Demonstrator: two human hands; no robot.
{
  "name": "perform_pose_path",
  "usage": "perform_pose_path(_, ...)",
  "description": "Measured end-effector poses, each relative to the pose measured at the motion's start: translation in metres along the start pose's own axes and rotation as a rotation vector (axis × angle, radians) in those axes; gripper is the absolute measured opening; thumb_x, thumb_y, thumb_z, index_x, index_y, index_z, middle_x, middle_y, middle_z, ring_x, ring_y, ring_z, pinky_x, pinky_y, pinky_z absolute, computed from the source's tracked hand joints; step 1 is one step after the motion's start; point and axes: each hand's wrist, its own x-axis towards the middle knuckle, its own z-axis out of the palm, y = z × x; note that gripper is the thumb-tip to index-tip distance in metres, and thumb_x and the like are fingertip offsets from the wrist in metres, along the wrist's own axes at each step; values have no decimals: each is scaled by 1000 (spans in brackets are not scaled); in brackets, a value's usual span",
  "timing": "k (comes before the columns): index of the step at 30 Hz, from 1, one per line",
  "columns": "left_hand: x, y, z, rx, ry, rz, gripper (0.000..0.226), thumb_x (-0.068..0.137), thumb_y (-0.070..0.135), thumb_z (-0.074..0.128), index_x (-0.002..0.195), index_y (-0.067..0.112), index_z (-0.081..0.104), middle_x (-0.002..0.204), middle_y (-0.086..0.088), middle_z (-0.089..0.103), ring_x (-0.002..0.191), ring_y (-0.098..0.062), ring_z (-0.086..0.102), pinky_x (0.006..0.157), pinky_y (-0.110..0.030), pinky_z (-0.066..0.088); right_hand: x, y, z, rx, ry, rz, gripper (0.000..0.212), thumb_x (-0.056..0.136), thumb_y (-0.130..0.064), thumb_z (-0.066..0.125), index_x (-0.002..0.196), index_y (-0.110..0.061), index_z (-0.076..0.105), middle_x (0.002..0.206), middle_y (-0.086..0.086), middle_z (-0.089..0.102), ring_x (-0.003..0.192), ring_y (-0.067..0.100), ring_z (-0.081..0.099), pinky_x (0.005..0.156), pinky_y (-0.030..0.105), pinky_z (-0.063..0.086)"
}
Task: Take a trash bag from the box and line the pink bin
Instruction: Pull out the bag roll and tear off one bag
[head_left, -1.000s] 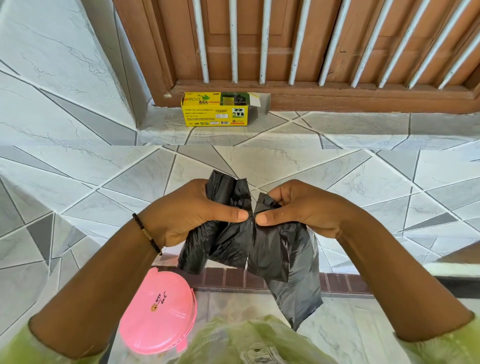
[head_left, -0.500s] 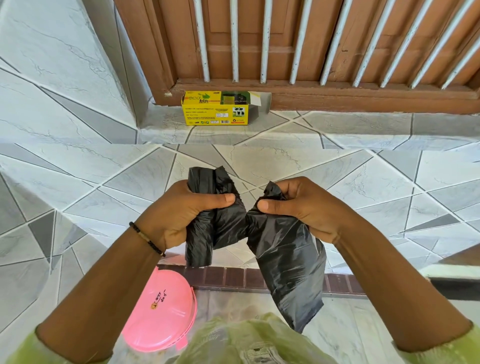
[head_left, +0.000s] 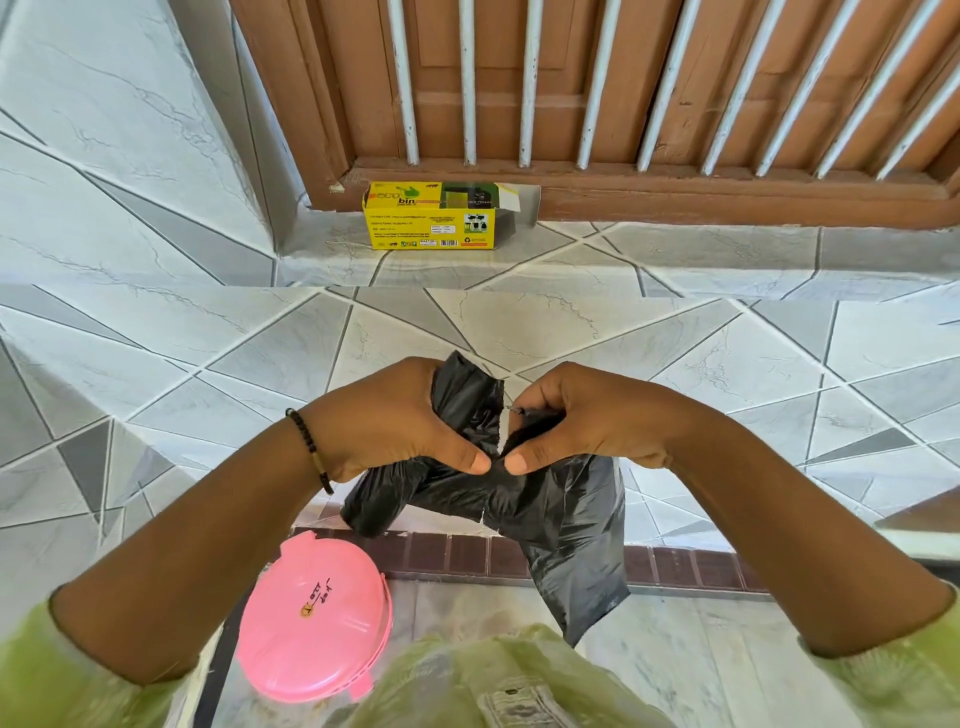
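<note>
— Centre of view, item one: what do the hands hold?
— Left hand (head_left: 395, 421) and right hand (head_left: 587, 415), both closed on black trash bag material (head_left: 545, 514). Thumb tips nearly touch at the middle. The left grips a rolled bundle (head_left: 374, 499); the right pinches a loose bag that hangs down past the person's green garment (head_left: 519, 686). A partial tear shows between the two portions, at top and bottom; they remain joined at the thumbs.
— Item two, the wrist?
— Dark beaded bracelet (head_left: 311, 449), left wrist.
— Item three, the bin?
— Pink bin (head_left: 314, 618), lid closed, on the lower floor below the left forearm, just beside a strip of brown brick edging (head_left: 457, 553). Small dark writing on the lid, unreadable.
— Item four, the box?
— Yellow trash bag box (head_left: 431, 215), right end flap open, on the grey tiled ledge (head_left: 675, 254) against the base of a brown wooden door (head_left: 571, 78) with white bars. Well apart from the hands.
</note>
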Motion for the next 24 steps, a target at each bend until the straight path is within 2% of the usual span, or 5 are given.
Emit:
perform_pose_path(4, 2, -2, -4, -12, 60, -34, 25, 65, -8, 75, 73, 14, 66, 63, 7, 69, 63, -7, 65, 64, -18, 54, 0, 0, 0, -41, 43, -4, 21, 70, -14, 78, 85, 0, 72, 83, 16, 68, 76, 18, 59, 77, 30, 45)
perform_pose_path(7, 2, -2, -6, -121, 73, -72, 19, 66, -10, 72, 71, 7, 65, 62, 2, 69, 61, -12, 66, 61, -21, 55, 0, 1, 0, 16, 76, -43, 4, 71, -7, 76, 74, -7, 73, 69, 3, 69, 67, 11, 60, 70, 21, 48)
perform_pose_path(9, 3, -4, -8, -217, 86, -95, 18, 67, -11, 69, 69, 6, 68, 65, -2, 71, 61, -14, 68, 61, -22, 56, -1, 1, -1, 63, 88, -71, 10, 72, -3, 73, 68, -12, 71, 59, -7, 67, 60, 5, 59, 63, 16, 47)
perform_pose_path(19, 6, -11, -11, -265, 72, -102, 20, 69, -10, 69, 64, 10, 68, 66, -5, 70, 64, -17, 68, 64, -24, 57, -2, 3, -3, 180, 77, -76, 21, 73, 3, 70, 61, -15, 70, 55, -7, 66, 54, 4, 59, 58, 14, 47)
perform_pose_path(24, 9, -9, -14, -263, 17, -56, 17, 67, -4, 69, 82, 3, 67, 76, -4, 71, 73, -17, 67, 71, -23, 57, 0, 4, -4, 270, 79, -77, 19, 72, 0, 69, 60, -15, 71, 57, -5, 68, 54, 6, 62, 57, 16, 49)
